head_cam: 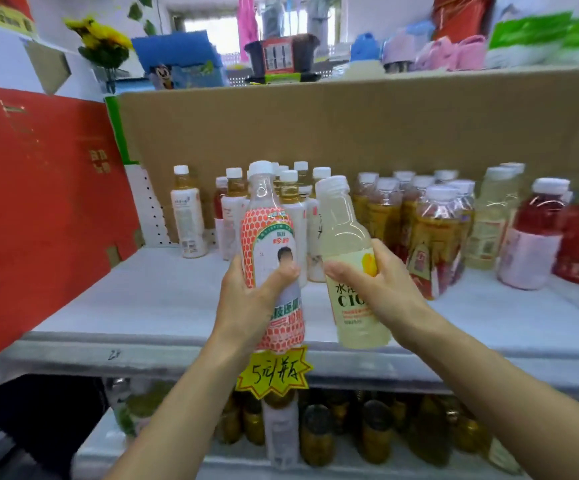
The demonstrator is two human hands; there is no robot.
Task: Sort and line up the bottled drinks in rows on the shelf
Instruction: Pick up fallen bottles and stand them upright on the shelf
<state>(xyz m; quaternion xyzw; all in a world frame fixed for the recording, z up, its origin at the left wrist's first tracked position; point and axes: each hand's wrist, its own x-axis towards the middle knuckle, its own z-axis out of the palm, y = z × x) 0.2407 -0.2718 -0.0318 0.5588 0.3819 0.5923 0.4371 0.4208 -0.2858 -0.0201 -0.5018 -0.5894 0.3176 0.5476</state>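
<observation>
My left hand (250, 299) grips a tall bottle with a red-and-white patterned label (270, 233) and a white cap, held upright above the front of the white shelf (149, 306). My right hand (374, 285) holds a pale yellow lemon drink bottle (345, 233), tilted slightly left, right beside the first. Behind them on the shelf stand several white-labelled tea bottles (188, 216) at the left, amber bottles with yellow labels (433, 237) in the middle, pale bottles (488, 223) and red drinks (534, 244) at the right.
A brown cardboard sheet (350, 126) backs the shelf and a red board (38, 209) closes its left side. A yellow star price tag (274, 372) hangs on the shelf's front edge. Dark amber bottles (319, 434) fill the lower shelf. Assorted goods sit on top.
</observation>
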